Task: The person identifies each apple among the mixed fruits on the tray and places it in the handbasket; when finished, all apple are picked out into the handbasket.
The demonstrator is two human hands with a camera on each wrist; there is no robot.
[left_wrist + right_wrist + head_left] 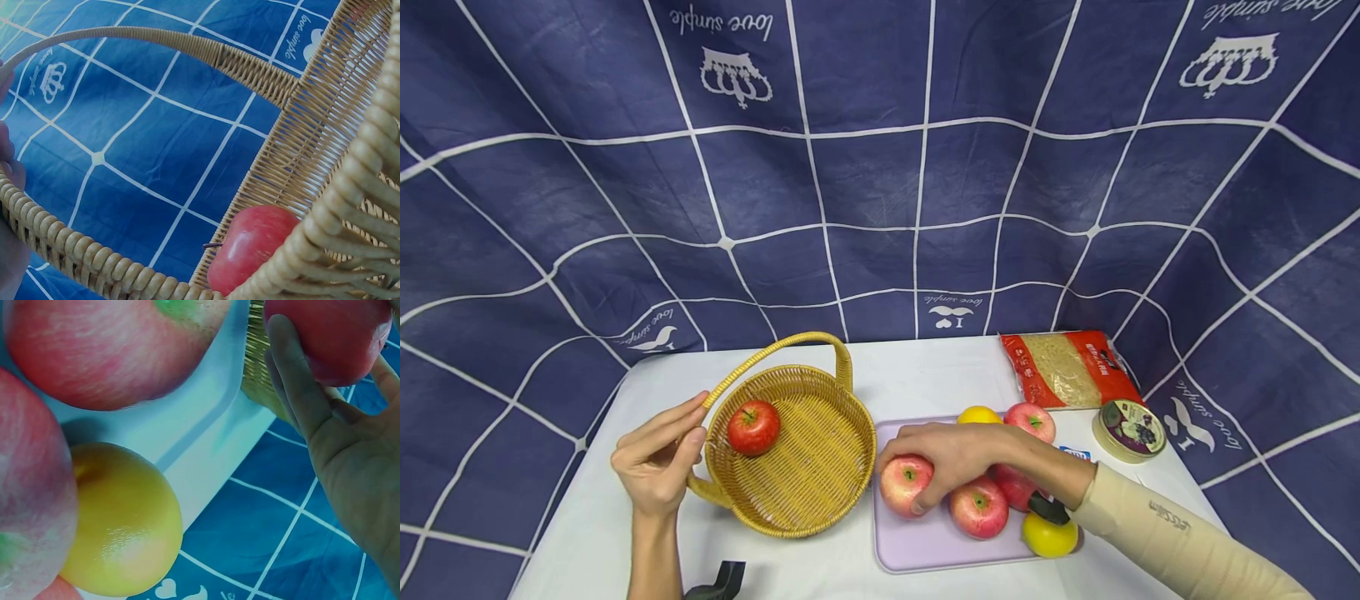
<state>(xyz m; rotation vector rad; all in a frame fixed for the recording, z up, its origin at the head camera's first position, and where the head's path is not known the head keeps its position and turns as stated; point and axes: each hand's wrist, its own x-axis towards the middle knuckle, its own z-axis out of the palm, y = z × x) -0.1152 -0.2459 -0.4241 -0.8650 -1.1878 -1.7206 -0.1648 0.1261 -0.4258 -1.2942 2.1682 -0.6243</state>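
My left hand (pixel 658 458) pinches the handle (pixel 775 343) of a yellow wicker basket (pixel 805 467) between thumb and fingers. Inside the basket, toward its left wall, lies a red apple (pixel 753 427); the left wrist view shows that apple (pixel 250 247) behind the woven rim. Over the left end of a lilac tray (pixel 917 554), my right hand (pixel 955 454) grips a pink-red apple (pixel 907 482), fingers on its far side and thumb on its near side. Seen from the right wrist, fingers curve round the held apple (pixel 337 337).
More apples, including one (pixel 979 507) beside my right hand, share the tray with a yellow fruit (pixel 1049 533) at the front and another (pixel 979 415) behind. A red packet (pixel 1071 367) and a round tin (pixel 1129 430) sit at the table's back right. A dark blue curtain (pixel 865 183) surrounds the table.
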